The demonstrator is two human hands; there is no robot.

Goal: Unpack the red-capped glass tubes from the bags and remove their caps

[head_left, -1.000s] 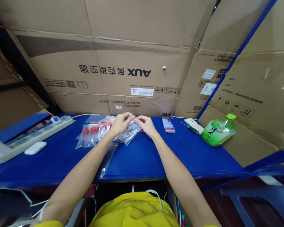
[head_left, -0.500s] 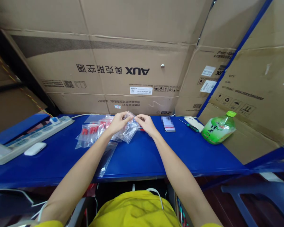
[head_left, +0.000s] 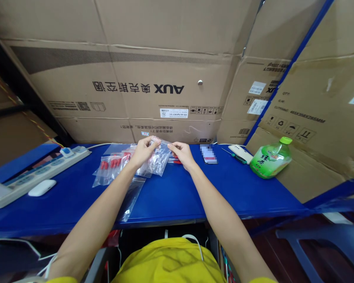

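Above the blue table (head_left: 177,196), my left hand (head_left: 143,151) and my right hand (head_left: 181,153) both pinch the top edge of a small clear plastic bag (head_left: 158,159), fingers closed, the bag hanging between them. Just left of my left hand lie clear bags with red parts (head_left: 110,167) in a loose pile. An empty clear bag (head_left: 132,196) rests under my left forearm near the table's front edge. A few red pieces (head_left: 174,159) show on the table behind my right hand.
A white power strip (head_left: 38,171) and a white mouse (head_left: 42,187) sit at the left. To the right are a phone (head_left: 209,154), a screwdriver (head_left: 234,156), a white object (head_left: 240,152) and a green bottle (head_left: 270,159) on its side. Cardboard boxes (head_left: 153,78) wall the back.
My hands have lifted the clear bag slightly and drawn a little apart along its top edge. The view has shifted a bit; nothing else on the table moved.
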